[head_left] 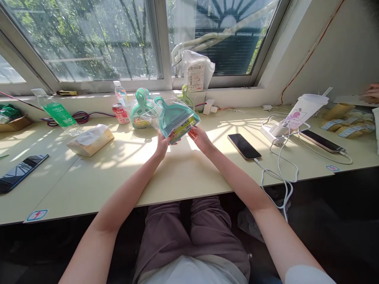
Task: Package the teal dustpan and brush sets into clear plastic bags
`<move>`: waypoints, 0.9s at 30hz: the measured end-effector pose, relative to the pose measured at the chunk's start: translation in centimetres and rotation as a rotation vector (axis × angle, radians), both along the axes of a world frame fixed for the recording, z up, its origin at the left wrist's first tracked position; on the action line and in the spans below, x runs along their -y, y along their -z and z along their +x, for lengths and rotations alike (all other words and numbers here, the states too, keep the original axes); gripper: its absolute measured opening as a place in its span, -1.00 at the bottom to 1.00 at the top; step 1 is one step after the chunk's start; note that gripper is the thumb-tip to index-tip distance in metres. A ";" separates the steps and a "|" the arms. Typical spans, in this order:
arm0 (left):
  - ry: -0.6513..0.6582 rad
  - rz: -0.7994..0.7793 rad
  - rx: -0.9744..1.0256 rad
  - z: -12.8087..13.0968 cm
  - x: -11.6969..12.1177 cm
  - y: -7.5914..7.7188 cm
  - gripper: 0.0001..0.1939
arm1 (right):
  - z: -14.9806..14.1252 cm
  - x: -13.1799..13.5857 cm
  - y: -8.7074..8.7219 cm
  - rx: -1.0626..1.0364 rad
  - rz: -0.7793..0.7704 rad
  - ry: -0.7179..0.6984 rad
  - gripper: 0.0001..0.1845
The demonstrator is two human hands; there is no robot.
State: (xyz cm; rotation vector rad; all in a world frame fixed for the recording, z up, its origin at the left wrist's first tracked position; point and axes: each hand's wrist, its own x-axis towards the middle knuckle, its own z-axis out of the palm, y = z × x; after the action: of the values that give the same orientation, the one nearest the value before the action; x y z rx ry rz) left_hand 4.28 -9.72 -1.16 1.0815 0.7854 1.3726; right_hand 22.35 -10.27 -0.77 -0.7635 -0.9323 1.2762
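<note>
Both my hands hold a teal mini dustpan set [174, 116] above the table, tilted, with a brush and a yellow-green printed label in its pan. My left hand [163, 144] grips its lower left corner, thumb on the front. At the lower right edge, the fingers of my right hand [200, 138] close on the label side. Clear plastic wrap shows around the set. Just behind it on the left stands a stack of similar green dustpans [142, 108]. Another, yellow-green dustpan [186, 96] leans by the window sill, partly hidden.
Left on the table [160, 181] are a tissue pack [90, 140], a green-labelled bottle [57, 112], a red can [120, 113] and a phone [22, 173]. Rightward lie a charging phone [244, 146], white cables [280, 169], a cup [308, 110] and wrapped packs [349, 124]. Another person's hand [372, 92] shows far right.
</note>
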 end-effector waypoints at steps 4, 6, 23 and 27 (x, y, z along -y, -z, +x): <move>-0.013 0.005 -0.012 0.3 0.5 -0.1 -0.40 | -0.7 0.9 -0.7 -0.013 0.127 -0.044 -0.77; -0.012 0.037 -0.034 0.4 0.6 -0.1 -0.39 | -1.0 1.3 -0.7 -0.056 0.160 -0.089 -0.70; 0.015 0.255 -0.226 1.5 0.4 1.9 -0.30 | -0.8 -0.4 1.9 -0.148 -0.107 0.049 -0.85; 0.004 0.271 -0.239 1.6 0.7 1.7 -0.24 | -1.0 -0.3 2.0 -0.150 -0.113 0.072 -0.84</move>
State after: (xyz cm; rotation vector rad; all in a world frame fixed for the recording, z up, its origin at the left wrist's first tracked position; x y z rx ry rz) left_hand 5.84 -10.45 -2.91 1.4791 0.7821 1.3897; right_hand 21.36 -10.01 -2.74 -0.7710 -0.7110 1.3113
